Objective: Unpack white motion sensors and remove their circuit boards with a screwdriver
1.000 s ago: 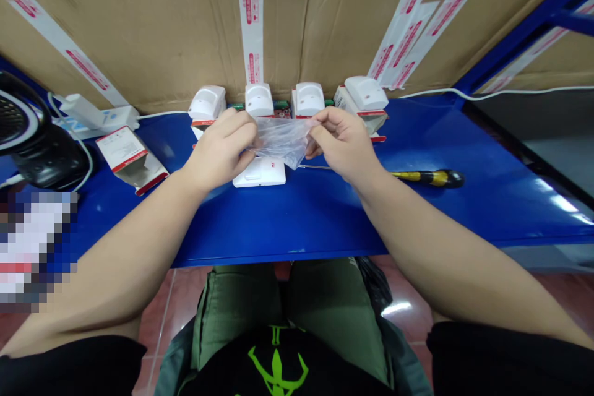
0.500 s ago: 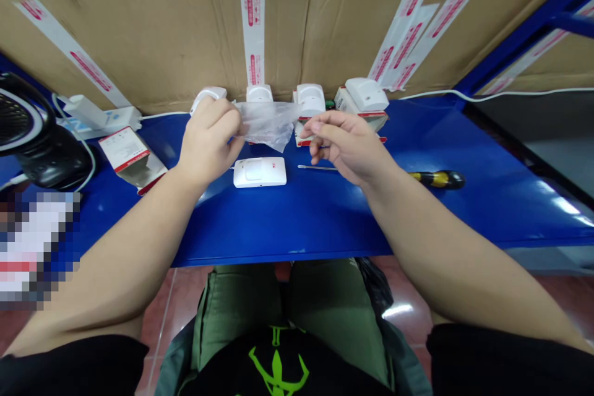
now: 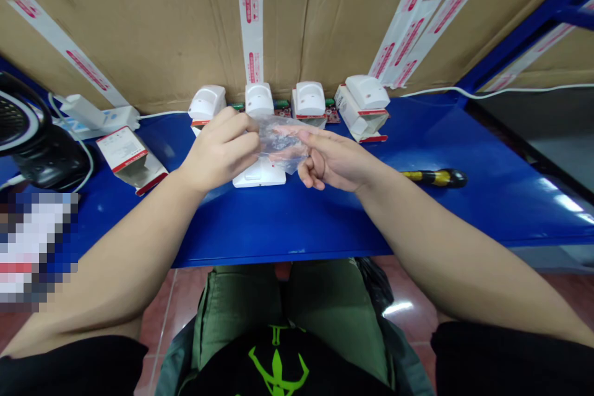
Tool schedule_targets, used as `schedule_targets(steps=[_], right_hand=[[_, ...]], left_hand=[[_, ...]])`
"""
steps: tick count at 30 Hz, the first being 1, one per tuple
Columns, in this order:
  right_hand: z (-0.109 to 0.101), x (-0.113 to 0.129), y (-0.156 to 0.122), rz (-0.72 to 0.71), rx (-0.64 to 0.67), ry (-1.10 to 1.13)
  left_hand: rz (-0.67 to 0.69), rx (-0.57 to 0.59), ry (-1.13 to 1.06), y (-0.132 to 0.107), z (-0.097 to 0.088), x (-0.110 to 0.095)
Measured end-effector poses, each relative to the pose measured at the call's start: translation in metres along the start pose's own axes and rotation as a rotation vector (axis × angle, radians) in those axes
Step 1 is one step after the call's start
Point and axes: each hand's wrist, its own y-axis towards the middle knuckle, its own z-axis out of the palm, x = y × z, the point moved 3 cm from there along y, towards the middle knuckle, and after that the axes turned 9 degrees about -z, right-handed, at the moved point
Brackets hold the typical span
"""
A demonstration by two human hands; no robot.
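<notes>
Between my two hands is a clear plastic bag (image 3: 273,136), crinkled and see-through. My left hand (image 3: 223,151) pinches its left end. At the right end, my right hand (image 3: 338,161) has its thumb on the front of the film, and its long fingers show through the plastic; whether they are inside or behind it I cannot tell. The other right-hand fingers are curled. Just below the bag, a white motion detector (image 3: 260,178) lies on the blue table (image 3: 278,223), its upper part partly covered by the bag and my left hand.
Along the cardboard wall (image 3: 162,31) stand several white detectors (image 3: 367,93), some on small boxes. An opened detector box (image 3: 132,158) lies left, near a power strip (image 3: 102,120) and a black fan (image 3: 51,148). A yellow-and-black screwdriver (image 3: 439,178) lies right, partly behind my right arm.
My left hand has moved right and down with the bag. My right hand, apart from the bag before, now has its thumb and fingers on it. The bag now partly overlaps the nearest detector.
</notes>
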Motion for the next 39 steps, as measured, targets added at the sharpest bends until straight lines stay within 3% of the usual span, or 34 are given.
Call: schedule_targets(steps=[4,9,13,16,21,29,39], right_hand=[[-0.001,-0.007,0.003,-0.086,0.027,-0.109],[-0.001,-0.01,0.0,-0.28,0.129,-0.316],[0.005,-0.003,-0.005,-0.471,0.206,-0.628],[0.008,0.0,-0.008,-0.548,0.204,-0.734],[0.007,0.001,-0.008,-0.552,0.155,-0.66],[-0.003,0.009,-0.003,-0.576,-0.161,-0.442],[-0.001,0.005,0.003,-0.546,-0.116,-0.479]], left_hand=[[-0.1,0.07,-0.021,0.001,-0.001,-0.001],[-0.106,0.024,-0.006,0.006,-0.008,-0.011],[-0.178,0.122,-0.059,0.008,-0.01,-0.012],[-0.221,0.17,-0.087,0.008,-0.013,-0.009],[-0.301,0.147,-0.195,0.009,-0.019,-0.005],[-0.412,0.081,-0.405,0.01,-0.012,-0.009],[-0.522,0.13,-0.625,0.014,-0.005,-0.013]])
